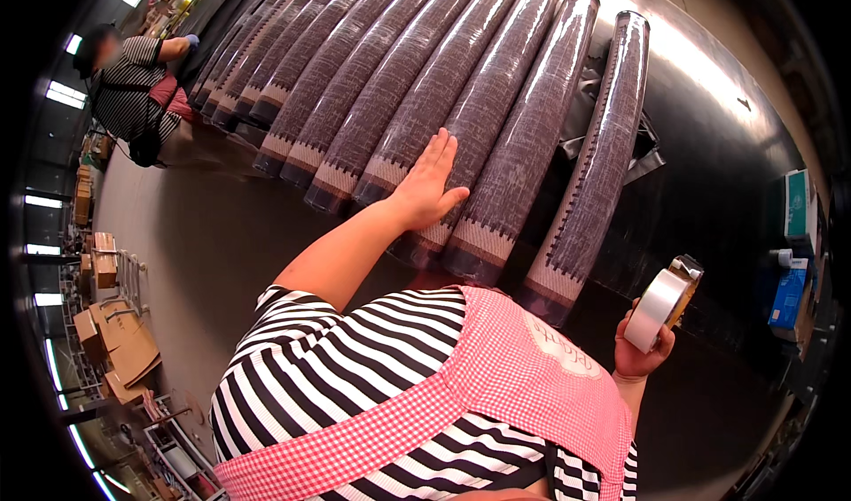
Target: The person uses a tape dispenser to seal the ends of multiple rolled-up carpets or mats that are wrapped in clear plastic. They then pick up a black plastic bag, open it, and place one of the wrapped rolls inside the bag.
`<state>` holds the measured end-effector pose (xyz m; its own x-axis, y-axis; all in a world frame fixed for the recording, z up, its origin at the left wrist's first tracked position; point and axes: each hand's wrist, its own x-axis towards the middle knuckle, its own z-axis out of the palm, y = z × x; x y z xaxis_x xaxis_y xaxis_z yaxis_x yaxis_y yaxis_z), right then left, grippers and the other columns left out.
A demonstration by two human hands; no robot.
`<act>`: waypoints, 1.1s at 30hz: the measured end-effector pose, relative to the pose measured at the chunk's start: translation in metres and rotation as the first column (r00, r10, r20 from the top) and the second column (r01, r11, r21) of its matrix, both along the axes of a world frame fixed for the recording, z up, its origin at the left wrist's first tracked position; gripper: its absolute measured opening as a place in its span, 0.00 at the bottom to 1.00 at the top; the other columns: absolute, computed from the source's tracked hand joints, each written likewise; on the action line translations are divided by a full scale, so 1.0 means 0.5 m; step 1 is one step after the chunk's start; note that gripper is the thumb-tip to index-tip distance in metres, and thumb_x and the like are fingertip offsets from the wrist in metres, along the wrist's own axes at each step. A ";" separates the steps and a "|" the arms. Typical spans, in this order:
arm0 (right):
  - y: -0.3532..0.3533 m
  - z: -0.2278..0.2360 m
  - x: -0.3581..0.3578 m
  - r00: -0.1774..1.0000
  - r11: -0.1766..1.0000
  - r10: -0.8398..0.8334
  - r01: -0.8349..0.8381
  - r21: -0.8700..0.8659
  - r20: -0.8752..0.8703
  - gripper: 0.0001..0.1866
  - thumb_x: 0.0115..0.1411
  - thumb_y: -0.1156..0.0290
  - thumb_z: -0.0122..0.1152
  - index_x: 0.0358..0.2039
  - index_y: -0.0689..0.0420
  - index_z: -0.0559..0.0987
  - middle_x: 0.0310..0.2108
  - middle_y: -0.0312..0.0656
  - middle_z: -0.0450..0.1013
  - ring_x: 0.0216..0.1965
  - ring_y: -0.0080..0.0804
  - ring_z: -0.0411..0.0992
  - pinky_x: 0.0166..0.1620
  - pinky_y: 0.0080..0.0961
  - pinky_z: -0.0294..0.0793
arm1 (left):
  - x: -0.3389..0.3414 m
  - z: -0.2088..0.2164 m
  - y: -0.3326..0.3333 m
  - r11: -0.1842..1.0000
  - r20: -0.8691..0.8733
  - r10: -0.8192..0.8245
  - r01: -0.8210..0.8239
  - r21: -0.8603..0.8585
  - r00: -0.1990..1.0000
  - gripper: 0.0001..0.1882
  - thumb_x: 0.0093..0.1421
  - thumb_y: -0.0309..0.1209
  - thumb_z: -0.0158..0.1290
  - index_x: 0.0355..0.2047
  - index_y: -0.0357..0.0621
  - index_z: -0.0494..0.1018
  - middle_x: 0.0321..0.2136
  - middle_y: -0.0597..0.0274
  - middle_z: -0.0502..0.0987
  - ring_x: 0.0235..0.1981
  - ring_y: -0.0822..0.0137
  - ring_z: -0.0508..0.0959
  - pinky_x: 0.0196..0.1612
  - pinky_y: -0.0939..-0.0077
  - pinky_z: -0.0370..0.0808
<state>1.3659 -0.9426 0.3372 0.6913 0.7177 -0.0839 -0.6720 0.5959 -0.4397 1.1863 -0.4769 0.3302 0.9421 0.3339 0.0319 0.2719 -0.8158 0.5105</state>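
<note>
Rolls, dark and glossy, lay in a slanting row on the desk at 12 o'clock, tops leaning toward 1 o'clock. The left grip was spread flat and grasped nothing; it lay over the lower part of the third roll from the right, seemingly in contact, though how hard it pressed I could not tell. The right grip, at 4 o'clock, was curled around the tape and its dispenser, well apart from the row. Steadying the row appeared to be the step in hand, and a light, level palm suited it best: a hard push risked wrinkling the glossy skin or rolling one piece against its neighbour. The pale bands near the lower ends offered a handy guide for judging whether the ends sat even; they did not form one straight line. Extra care was due toward 1 o'clock, where the outermost roll stood apart from the others and crumpled plastic showed beside it. Keeping the dispenser out at 4 o'clock made sense too, since its front edge could have scraped a roll.
</note>
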 end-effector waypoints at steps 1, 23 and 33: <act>0.022 0.017 -0.007 0.992 0.972 -0.121 0.113 -0.207 -0.024 0.26 0.58 0.57 0.58 0.55 0.56 0.75 0.43 0.41 0.78 0.38 0.36 0.77 0.37 0.37 0.77 | 0.026 0.010 0.016 0.997 -0.054 0.047 -0.050 -0.064 0.997 0.51 0.65 0.46 0.55 0.72 0.31 0.37 0.73 0.36 0.36 0.75 0.45 0.40 0.74 0.60 0.43; -0.065 -0.041 0.123 0.959 0.950 -0.278 0.264 -0.169 -0.063 0.28 0.57 0.67 0.59 0.60 0.55 0.72 0.56 0.45 0.74 0.56 0.46 0.73 0.60 0.48 0.74 | -0.312 -0.071 -0.193 0.412 -0.084 0.682 -0.477 -0.776 0.726 0.34 0.68 0.44 0.55 0.65 0.33 0.62 0.55 0.51 0.74 0.58 0.62 0.73 0.61 0.70 0.68; -0.192 -0.103 0.301 0.922 0.755 -0.376 0.248 -0.606 -0.091 0.24 0.61 0.54 0.50 0.50 0.58 0.73 0.35 0.46 0.75 0.31 0.35 0.74 0.31 0.27 0.75 | -0.247 0.003 -0.085 0.923 0.558 0.333 -0.384 -0.028 0.760 0.23 0.68 0.38 0.53 0.57 0.36 0.68 0.52 0.50 0.75 0.51 0.55 0.76 0.56 0.65 0.71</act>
